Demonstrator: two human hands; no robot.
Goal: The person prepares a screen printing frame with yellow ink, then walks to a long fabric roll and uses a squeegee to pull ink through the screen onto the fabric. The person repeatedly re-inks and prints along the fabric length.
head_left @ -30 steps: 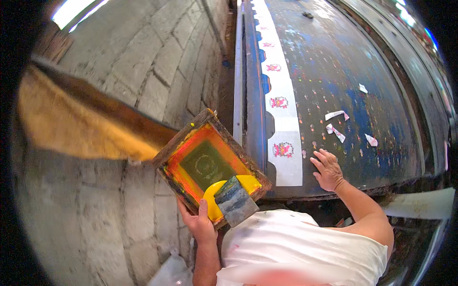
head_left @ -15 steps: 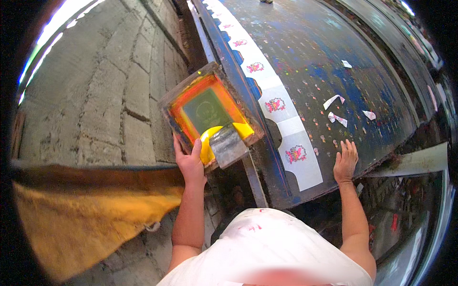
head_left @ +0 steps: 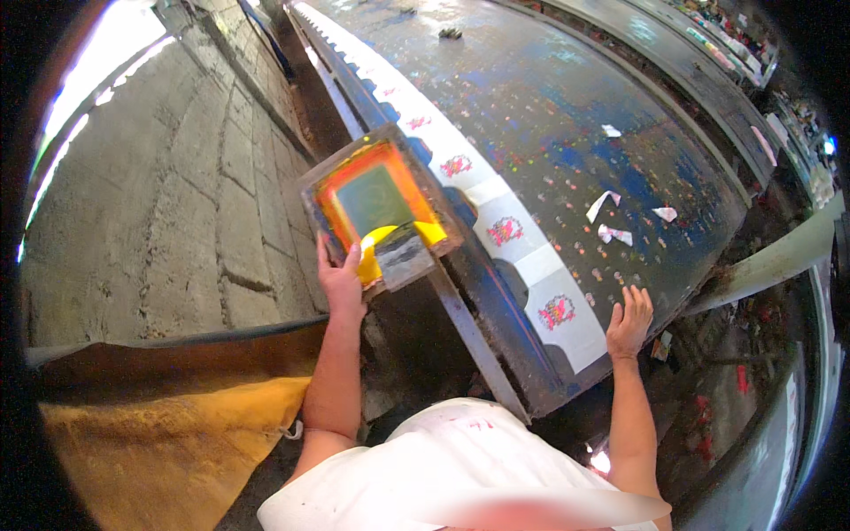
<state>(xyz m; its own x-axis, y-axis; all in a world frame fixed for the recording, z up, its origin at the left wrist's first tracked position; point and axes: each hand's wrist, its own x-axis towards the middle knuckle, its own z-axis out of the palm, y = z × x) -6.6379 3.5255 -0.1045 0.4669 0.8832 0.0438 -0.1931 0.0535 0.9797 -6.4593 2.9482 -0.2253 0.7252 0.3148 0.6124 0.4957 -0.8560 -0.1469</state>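
Note:
My left hand (head_left: 342,279) grips the lower left edge of a wooden screen printing frame (head_left: 453,237), thumb on top and fingers at the side. Orange and yellow ink rings the frame's dark green mesh (head_left: 372,199). A grey squeegee (head_left: 405,257) lies in its lower part, against a band of yellow ink. Beside the frame runs a strip of white cut pieces (head_left: 542,270) printed with pink and black designs, laid along the table's left edge. Over the table's near right part is my right hand (head_left: 630,320), empty, fingers stretched out; whether it touches the surface I cannot tell.
The long, ink-stained dark table (head_left: 531,115) stretches away from me. White scraps (head_left: 614,234) lie on it, and a small dark object (head_left: 450,34) sits farther off. A block wall (head_left: 195,203) stands at left, with a yellow-brown sheet (head_left: 168,434) below it.
The view has shifted, showing more of the far table. My left hand still holds the screen frame, and the squeegee stays in it. My right hand remains empty near the table's corner.

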